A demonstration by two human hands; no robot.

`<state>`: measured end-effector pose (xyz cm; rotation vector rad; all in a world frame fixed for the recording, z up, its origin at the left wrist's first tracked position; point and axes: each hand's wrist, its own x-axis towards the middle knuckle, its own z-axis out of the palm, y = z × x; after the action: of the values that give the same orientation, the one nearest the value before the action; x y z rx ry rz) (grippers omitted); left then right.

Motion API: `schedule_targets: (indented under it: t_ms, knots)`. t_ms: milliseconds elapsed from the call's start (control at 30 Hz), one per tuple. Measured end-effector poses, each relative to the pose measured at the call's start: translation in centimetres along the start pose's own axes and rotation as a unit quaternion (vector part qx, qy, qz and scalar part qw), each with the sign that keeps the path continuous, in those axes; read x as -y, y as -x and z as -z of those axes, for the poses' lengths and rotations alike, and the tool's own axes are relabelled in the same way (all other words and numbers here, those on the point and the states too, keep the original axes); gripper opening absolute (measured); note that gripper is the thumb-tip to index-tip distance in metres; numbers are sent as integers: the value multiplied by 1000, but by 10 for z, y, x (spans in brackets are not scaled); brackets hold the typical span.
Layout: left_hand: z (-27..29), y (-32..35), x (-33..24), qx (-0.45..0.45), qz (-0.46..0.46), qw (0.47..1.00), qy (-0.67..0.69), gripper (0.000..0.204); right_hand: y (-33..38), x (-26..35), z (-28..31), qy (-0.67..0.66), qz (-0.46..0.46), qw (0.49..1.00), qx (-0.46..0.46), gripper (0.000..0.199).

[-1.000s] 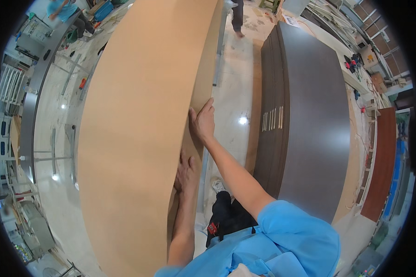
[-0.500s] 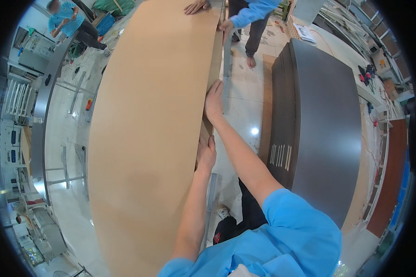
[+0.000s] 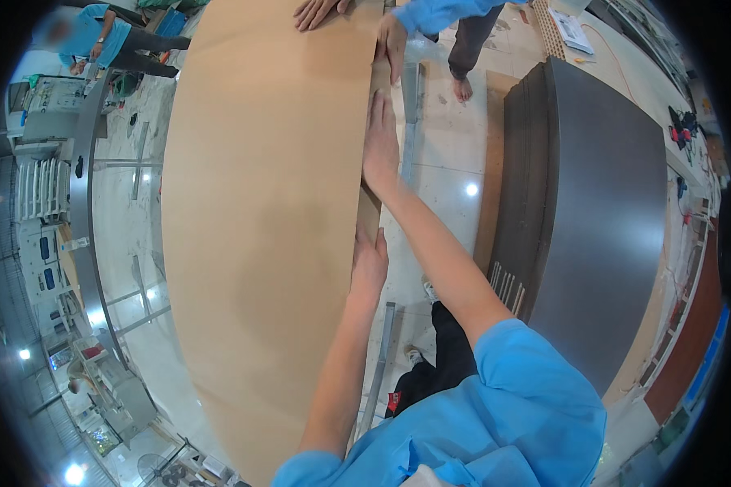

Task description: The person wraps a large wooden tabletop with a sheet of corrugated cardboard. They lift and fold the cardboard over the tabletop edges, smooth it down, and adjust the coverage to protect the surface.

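A large tan board [image 3: 260, 162] stretches away in front of me, with a narrow brown strip [image 3: 369, 213] along its right side. My left hand [image 3: 369, 266] grips this side nearer to me, thumb up, its other fingers partly hidden. Farther along, my right hand [image 3: 381, 146] lies against the same side with its fingers stretched out forward. Just beyond it, a co-worker's hand [image 3: 392, 45] holds the strip at the edge. That person's other hand [image 3: 318, 11] rests flat on top of the board.
To my right stands a stack of dark grey panels [image 3: 605, 219]. Metal rails [image 3: 379, 357] show below the board's right side. At the left is a long dark-topped table [image 3: 84, 187], and another person [image 3: 110, 36] stands beyond it. Tools [image 3: 682, 126] lie at the far right.
My right hand has slid a little farther along the edge, close to the co-worker's hand. The co-worker's hands have come nearer. My view has shifted slightly.
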<state>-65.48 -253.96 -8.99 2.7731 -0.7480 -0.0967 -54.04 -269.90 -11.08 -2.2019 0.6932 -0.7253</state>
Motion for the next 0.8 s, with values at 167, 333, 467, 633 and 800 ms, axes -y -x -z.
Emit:
schedule_targets:
  t_ms: [167,333,467,633,800]
  knots:
    - [-2,-1,0,14,18,1000,8,61,-62,-31,-18,-141,-121,981,-47,70]
    - [-6,-2,2,-21,-3,1000,23,60,-96,-48,-22,-158,-109,981,-33,47]
    - [-8,10,2,-40,-7,999,-6,59,-47,-36,-15,-162,-192,968,-8,51]
    - [4,100,11,-39,36,999,11,62,67,-13,-3,-176,-215,960,36,58]
    - [28,259,54,24,101,994,-40,65,191,8,-1,-314,-185,930,40,62]
